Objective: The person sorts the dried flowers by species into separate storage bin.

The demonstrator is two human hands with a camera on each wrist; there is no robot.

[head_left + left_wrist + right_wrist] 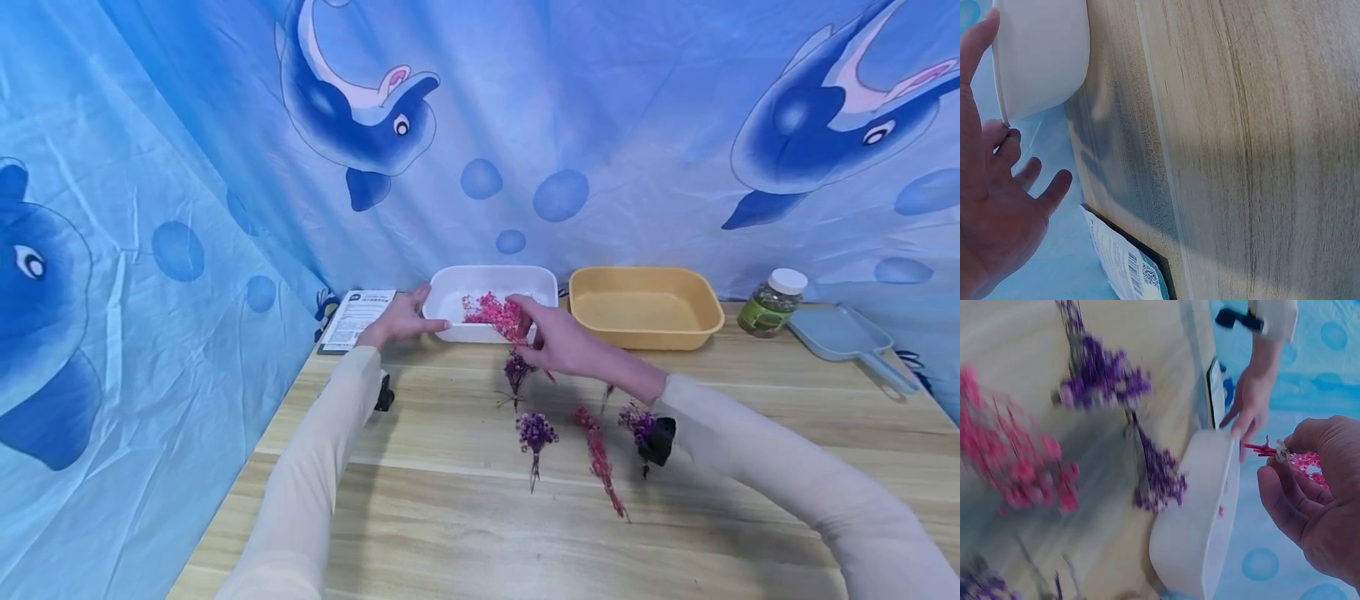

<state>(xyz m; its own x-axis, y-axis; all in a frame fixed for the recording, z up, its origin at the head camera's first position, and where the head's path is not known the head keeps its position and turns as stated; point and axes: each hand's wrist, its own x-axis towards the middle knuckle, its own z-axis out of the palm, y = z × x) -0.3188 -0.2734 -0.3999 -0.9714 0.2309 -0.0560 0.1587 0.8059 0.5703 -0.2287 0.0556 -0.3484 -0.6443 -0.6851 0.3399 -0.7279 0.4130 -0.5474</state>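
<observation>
My right hand (562, 340) pinches the stems of a pink dried-flower bunch (491, 310), its blooms over the white plastic basin (487, 335). In the right wrist view, the short stem ends (1263, 449) stick out past the thumb and fingers. At the basin's left end, my left hand (397, 321) holds the rim, thumb at the front and fingers farther back. Purple dried-flower bunches (536, 429) and another pink bunch (596, 450) lie on the table below the right hand. Pink bits (1221, 511) show inside the basin.
A yellow basin (645, 340) stands right of the white one. Farther right are a white-lidded jar (772, 304) and a blue dustpan (843, 332). A printed packet (358, 318) lies at the left. Behind the wooden table (450, 500) hangs a dolphin-print curtain (600, 125).
</observation>
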